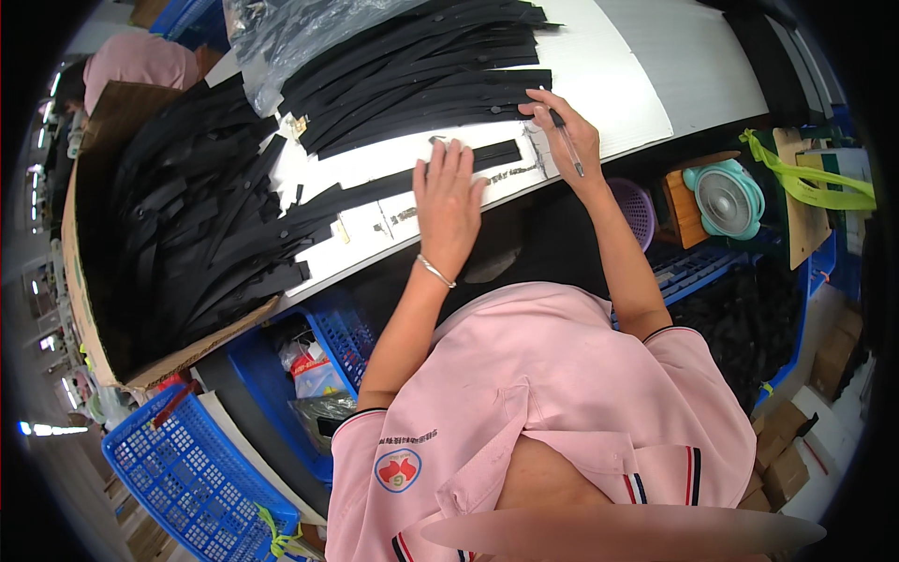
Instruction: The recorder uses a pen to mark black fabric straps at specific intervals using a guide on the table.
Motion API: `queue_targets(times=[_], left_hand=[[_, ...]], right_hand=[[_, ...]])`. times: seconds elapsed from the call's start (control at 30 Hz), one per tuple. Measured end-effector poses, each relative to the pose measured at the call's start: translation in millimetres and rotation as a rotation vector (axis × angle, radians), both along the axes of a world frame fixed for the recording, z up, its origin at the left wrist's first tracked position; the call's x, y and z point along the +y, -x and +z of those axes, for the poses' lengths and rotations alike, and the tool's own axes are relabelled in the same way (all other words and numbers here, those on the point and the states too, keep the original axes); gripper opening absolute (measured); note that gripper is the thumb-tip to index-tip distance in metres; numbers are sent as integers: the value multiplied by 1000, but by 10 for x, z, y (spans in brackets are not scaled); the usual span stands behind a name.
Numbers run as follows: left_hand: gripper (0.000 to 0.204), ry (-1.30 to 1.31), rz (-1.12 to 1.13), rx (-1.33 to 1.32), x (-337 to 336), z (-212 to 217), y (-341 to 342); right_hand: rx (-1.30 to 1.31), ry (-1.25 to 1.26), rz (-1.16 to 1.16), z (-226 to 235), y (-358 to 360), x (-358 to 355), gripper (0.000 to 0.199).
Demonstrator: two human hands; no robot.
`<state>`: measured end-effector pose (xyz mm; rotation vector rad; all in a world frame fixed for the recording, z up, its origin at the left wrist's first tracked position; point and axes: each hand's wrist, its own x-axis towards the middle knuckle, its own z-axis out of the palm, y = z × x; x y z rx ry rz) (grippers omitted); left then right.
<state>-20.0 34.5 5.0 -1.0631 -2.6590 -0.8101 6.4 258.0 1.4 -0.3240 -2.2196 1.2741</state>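
My left hand point(448, 201) lies palm down with its fingers stretched out, on a single black fabric strip point(496, 156) along the front of the white work surface point(618, 94). In my right hand point(573, 145) a pen point(573, 157) with a clear barrel and dark end rests across the fingers. The thumb and fingertips of that hand are near the right ends of a pile of black strips point(412, 84), just beyond the single strip. Small marks and tape pieces point(538, 155) show on the white surface beside the strip.
A cardboard box point(80, 281) heaped with black strips point(187, 206) stands at the left. Clear plastic point(281, 37) covers part of the pile. Blue baskets point(187, 468) are below, and a teal fan point(726, 199) and purple basket point(633, 211) at right. Another person point(140, 70) is far left.
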Motion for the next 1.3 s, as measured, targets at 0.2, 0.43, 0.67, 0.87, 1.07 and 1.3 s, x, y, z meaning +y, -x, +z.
queue_targets(times=[0.2,0.43,0.67,0.87,1.07,1.3], left_hand=[[53,16,-35,-47,226,-2,-135],[75,75,-40,-94,131,-6,-256],[80,137,85,-111,-247,-23,-307],[83,158,331,-111,-872,-82,-244],[83,171,374,-111,-1098,-122,-339],[82,103,388,-79,-1113,-132,-316]], right_hand=[[208,-272,-112,57,-214,-128,24],[58,-667,-14,-138,-594,-275,48],[24,-811,-108,-218,-752,188,41],[56,-807,-103,-292,-752,172,36],[58,-814,-95,-231,-725,162,34],[29,-784,-156,75,-574,-90,30]])
